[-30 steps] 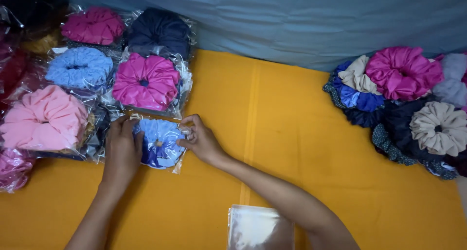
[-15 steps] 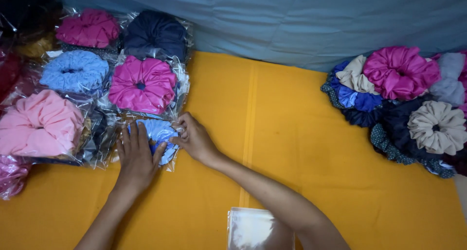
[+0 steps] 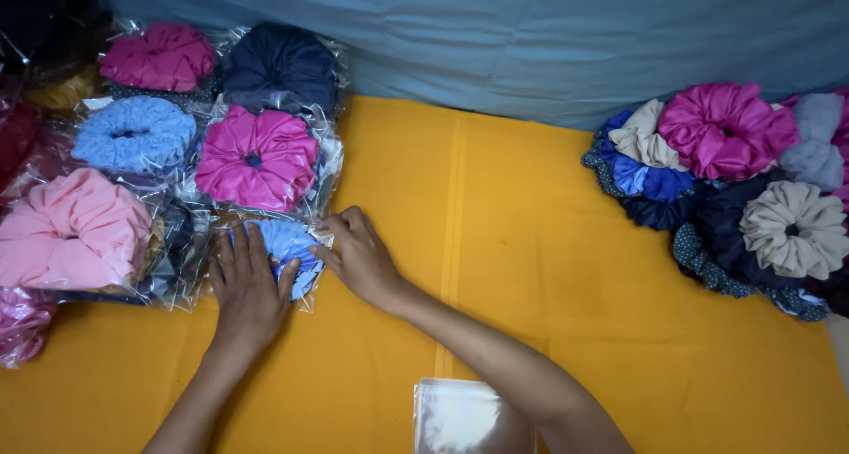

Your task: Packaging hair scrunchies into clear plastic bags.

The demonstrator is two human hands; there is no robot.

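A light blue scrunchie in a clear plastic bag [image 3: 290,242] lies on the orange cloth [image 3: 495,242] at the edge of a pile of bagged scrunchies. My left hand [image 3: 249,286] lies flat on it, fingers spread, pressing down. My right hand [image 3: 358,255] touches the bag's right edge with its fingertips. Most of the bag is hidden under my left hand.
Bagged scrunchies fill the left: bright pink [image 3: 256,158], navy [image 3: 281,65], pale blue [image 3: 134,134], light pink [image 3: 71,228]. A heap of loose scrunchies [image 3: 734,180] sits at the right. A stack of clear bags [image 3: 464,417] lies near the front edge. Blue cloth [image 3: 548,38] covers the back.
My left hand has slid right and flattened on top of the blue scrunchie's bag. My right hand has stayed at the bag's right edge.
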